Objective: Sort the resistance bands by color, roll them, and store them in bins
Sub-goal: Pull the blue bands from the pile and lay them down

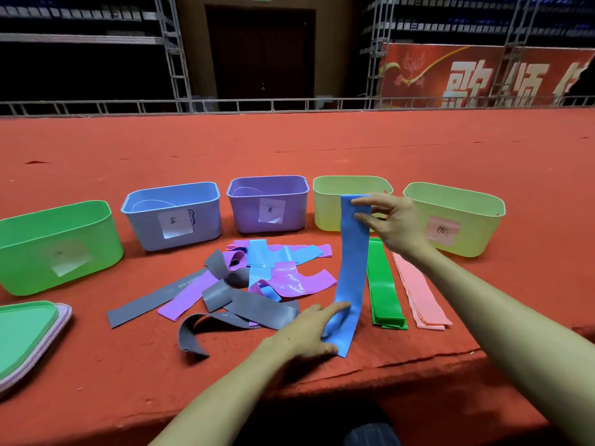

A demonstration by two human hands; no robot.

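A blue band (352, 268) hangs stretched between my hands. My right hand (391, 222) pinches its top end in front of a yellow-green bin (325, 201). My left hand (309, 329) holds its lower end near the carpet. A mixed pile of grey, purple and blue bands (244, 281) lies to the left. A stack of green bands (384, 284) and a stack of pink bands (418, 288) lie flat to the right. Behind stand a green bin (54, 246), a blue bin (174, 217), a purple bin (269, 204) and a second yellow-green bin (457, 217).
Stacked lids (29, 336) lie at the left edge. The red carpeted platform (289, 146) extends far back to a metal railing (289, 104). Its front edge drops off just below my forearms.
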